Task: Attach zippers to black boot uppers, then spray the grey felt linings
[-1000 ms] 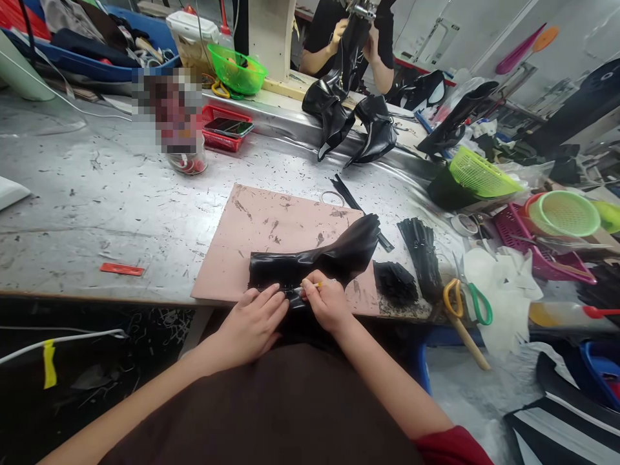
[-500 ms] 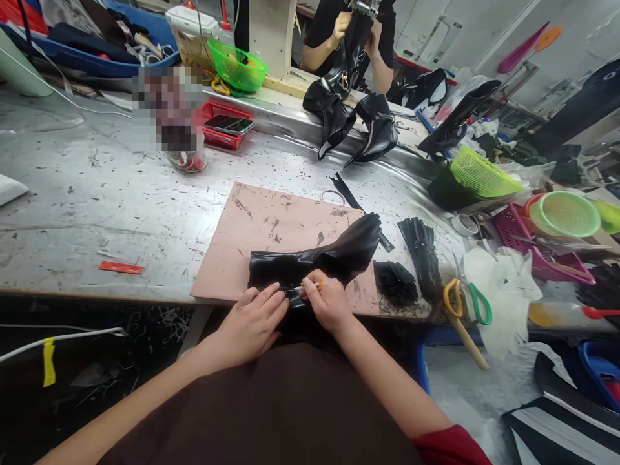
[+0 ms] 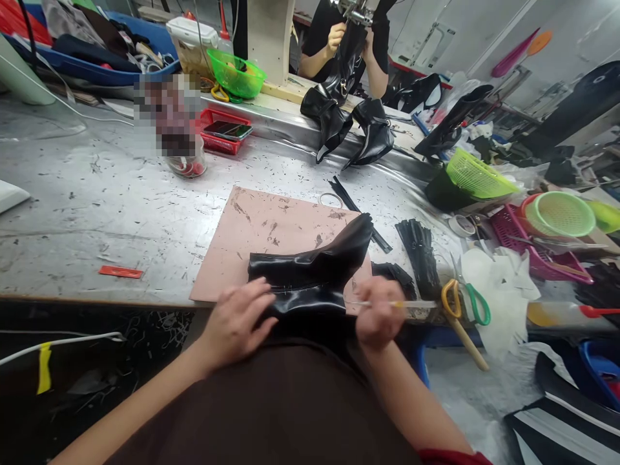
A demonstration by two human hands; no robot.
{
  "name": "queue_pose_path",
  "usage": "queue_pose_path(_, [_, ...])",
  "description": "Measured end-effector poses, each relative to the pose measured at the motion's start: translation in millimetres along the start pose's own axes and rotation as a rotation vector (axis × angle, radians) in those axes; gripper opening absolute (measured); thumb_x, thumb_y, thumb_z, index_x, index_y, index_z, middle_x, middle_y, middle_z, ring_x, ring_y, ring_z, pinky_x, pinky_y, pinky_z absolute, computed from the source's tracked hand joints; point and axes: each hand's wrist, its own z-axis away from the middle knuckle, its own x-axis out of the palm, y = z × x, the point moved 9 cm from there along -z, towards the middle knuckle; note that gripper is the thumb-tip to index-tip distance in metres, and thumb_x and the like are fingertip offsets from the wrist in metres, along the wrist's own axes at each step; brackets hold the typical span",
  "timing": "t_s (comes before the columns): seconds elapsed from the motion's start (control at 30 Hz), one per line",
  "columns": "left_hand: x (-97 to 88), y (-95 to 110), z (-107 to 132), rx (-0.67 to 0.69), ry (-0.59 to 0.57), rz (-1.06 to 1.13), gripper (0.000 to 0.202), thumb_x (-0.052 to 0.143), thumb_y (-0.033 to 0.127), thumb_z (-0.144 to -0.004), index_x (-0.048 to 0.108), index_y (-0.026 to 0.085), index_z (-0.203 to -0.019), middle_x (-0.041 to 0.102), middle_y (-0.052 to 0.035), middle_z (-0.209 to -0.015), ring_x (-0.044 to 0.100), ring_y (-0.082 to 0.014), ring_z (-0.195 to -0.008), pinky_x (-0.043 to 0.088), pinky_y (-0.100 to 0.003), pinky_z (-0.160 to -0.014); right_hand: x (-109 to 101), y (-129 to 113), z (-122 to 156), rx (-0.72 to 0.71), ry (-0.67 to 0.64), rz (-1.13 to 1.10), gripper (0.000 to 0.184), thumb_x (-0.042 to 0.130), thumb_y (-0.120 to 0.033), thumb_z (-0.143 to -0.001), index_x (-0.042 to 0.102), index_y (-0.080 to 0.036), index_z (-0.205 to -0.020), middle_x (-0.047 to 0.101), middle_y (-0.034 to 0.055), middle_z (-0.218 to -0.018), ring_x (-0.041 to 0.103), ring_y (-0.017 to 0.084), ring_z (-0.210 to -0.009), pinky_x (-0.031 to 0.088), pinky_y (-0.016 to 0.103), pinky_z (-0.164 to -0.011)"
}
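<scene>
A black boot upper (image 3: 310, 268) of shiny leather lies across a pink board (image 3: 271, 213). Its lower part hangs over the table's front edge toward my lap, and a seam line runs along its middle. My left hand (image 3: 242, 320) rests flat on the upper's left part, fingers apart. To the right of the upper, my right hand (image 3: 382, 313) is closed around a slim pen-like tool (image 3: 419, 304) with a pale shaft and a yellow band. The tool's thin tip points left, close to the leather. Motion blurs this hand slightly.
Bundles of black strips (image 3: 420, 255) and scissors (image 3: 465, 300) with yellow and green handles lie at right, beside a wooden-handled tool (image 3: 467, 342). Behind are a red basket (image 3: 217, 141) holding a phone and black boots (image 3: 375, 129). Across the bench, a person's hands (image 3: 335, 40) work at a machine.
My right hand has moved right with the pen-like tool, away from the seam. My left hand has shifted slightly left, and more of the upper's near part shows.
</scene>
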Motion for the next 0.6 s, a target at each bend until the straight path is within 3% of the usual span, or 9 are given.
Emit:
queue_pose_path(0.07, [-11.5,-41.6,-1.9,-0.337,0.08,0.101,0.032,0.055,0.035,-0.078,0.053,0.016,-0.104,0.061,-0.0099,-0.104,0.057,-0.0222,-0.101,0.043,-0.036,-0.085,-26.9,27.1,-17.0,0.11,0.102,0.163,0.029,0.026,-0.033,-0.088,0.031,-0.024,-0.061,0.037,-0.0034,-0.051,0.043,0.015,-0.048,0.037,0.028,-0.05])
queue_pose_path(0.1, [-7.9,-63.7,-0.3,-0.531,0.057,0.208,0.038,0.057,0.041,-0.075,0.052,0.016,-0.104,0.062,-0.009,-0.099,0.059,-0.0222,-0.095,0.046,-0.036,-0.081,-29.4,44.8,-26.3,0.19,0.045,0.312,0.027,0.03,-0.035,-0.087,0.034,-0.024,-0.063,0.038,-0.0036,-0.051,0.043,0.015,-0.048,0.036,0.027,-0.05])
queue_pose_path(0.17, [16.7,-91.4,3.5,-0.853,-0.106,0.512,0.049,0.059,0.049,-0.069,0.05,0.016,-0.105,0.062,-0.0057,-0.089,0.061,-0.0208,-0.081,0.05,-0.032,-0.066,-17.7,81.3,-39.7,0.325,-0.224,0.635,0.021,0.038,-0.038,-0.085,0.045,-0.022,-0.074,0.047,-0.0011,-0.054,0.05,0.018,-0.052,0.035,0.027,-0.052])
queue_pose_path(0.2, [32.1,-94.1,3.4,-0.959,-0.226,0.668,0.051,0.061,0.051,-0.067,0.051,0.017,-0.104,0.061,-0.0039,-0.084,0.06,-0.0191,-0.073,0.048,-0.029,-0.058,-8.0,95.8,-42.9,0.355,-0.367,0.748,0.019,0.041,-0.037,-0.084,0.049,-0.021,-0.081,0.052,0.001,-0.056,0.053,0.019,-0.055,0.034,0.028,-0.052])
queue_pose_path(0.27, [54.5,-84.2,-2.2,-1.046,-0.457,0.903,0.048,0.064,0.049,-0.065,0.054,0.017,-0.099,0.06,-0.001,-0.074,0.056,-0.0149,-0.059,0.042,-0.024,-0.048,11.3,110.5,-48.6,0.342,-0.533,0.835,0.019,0.046,-0.034,-0.082,0.053,-0.019,-0.092,0.058,0.0043,-0.061,0.057,0.022,-0.06,0.034,0.028,-0.053])
queue_pose_path(0.37, [63.2,-63.5,-15.3,-0.992,-0.63,1.022,0.037,0.07,0.04,-0.06,0.06,0.014,-0.084,0.06,-0.0008,-0.069,0.054,-0.0136,-0.058,0.04,-0.022,-0.051,34.2,106.5,-60.9,0.252,-0.543,0.803,0.019,0.053,-0.023,-0.077,0.056,-0.021,-0.095,0.064,0.0078,-0.075,0.06,0.022,-0.065,0.034,0.027,-0.053])
queue_pose_path(0.47, [57.3,-55.1,-15.0,-1.004,-0.57,1.054,0.033,0.073,0.038,-0.057,0.059,0.014,-0.073,0.061,-0.0023,-0.074,0.057,-0.0163,-0.07,0.044,-0.023,-0.06,45.1,92.3,-70.9,0.194,-0.488,0.756,0.021,0.051,-0.015,-0.076,0.057,-0.021,-0.096,0.063,0.0091,-0.09,0.06,0.019,-0.066,0.034,0.026,-0.052])
queue_pose_path(0.6, [54.4,-47.2,8.9,-1.14,-0.455,1.169,0.035,0.069,0.044,-0.062,0.058,0.016,-0.08,0.057,0.0011,-0.071,0.054,-0.0101,-0.063,0.038,-0.016,-0.051,52.0,73.2,-69.4,0.145,-0.463,0.555,0.016,0.043,-0.023,-0.085,0.059,-0.021,-0.086,0.061,0.0023,-0.07,0.057,0.016,-0.061,0.035,0.024,-0.051])
